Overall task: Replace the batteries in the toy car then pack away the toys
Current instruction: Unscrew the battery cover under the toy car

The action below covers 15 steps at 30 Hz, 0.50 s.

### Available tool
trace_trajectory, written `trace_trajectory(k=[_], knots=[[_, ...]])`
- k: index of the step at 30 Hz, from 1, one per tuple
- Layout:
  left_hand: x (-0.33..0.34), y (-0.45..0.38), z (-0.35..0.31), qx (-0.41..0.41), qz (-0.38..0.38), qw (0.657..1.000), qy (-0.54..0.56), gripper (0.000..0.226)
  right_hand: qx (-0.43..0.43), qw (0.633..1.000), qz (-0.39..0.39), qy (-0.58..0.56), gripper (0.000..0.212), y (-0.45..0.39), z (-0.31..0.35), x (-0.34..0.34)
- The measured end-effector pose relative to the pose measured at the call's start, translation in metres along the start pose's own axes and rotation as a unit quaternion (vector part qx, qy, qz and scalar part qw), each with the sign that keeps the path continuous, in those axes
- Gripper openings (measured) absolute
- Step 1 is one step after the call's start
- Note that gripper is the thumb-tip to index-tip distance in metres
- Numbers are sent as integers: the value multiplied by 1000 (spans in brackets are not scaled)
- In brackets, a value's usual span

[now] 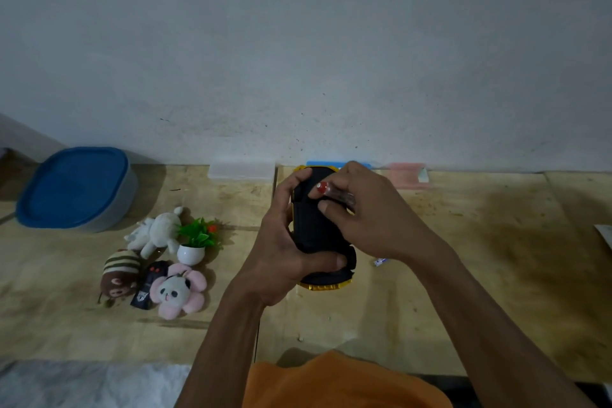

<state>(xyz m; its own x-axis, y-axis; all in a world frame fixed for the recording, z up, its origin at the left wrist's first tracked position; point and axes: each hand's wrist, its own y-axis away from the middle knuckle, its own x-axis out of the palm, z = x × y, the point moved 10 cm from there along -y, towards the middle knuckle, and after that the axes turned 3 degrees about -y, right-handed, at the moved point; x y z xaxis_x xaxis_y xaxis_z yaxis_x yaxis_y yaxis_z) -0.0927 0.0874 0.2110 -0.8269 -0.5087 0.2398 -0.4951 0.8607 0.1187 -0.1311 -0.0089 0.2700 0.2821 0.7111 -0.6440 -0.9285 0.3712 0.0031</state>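
The toy car (314, 228) is upside down, its black underside facing up, gripped along its left edge by the left hand (281, 252), thumb pressed across the near end. The right hand (367, 219) has its fingers (326, 207) closed around a screwdriver (334, 194), red cap just beyond them, over the car's underside. Left of the fingers lie 3 plush toys (155, 262) and a blue-lidded container (76, 187).

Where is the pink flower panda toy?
The pink flower panda toy lies on the wooden floor, left of the hands, beside the black remote and just below the little potted plant.
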Motion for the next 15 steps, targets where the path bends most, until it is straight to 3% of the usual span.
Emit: trace_trajectory(k=[15], knots=[[2, 2, 12, -15, -3, 1000, 12, 110, 14, 992, 38, -116, 11, 1, -6, 2]])
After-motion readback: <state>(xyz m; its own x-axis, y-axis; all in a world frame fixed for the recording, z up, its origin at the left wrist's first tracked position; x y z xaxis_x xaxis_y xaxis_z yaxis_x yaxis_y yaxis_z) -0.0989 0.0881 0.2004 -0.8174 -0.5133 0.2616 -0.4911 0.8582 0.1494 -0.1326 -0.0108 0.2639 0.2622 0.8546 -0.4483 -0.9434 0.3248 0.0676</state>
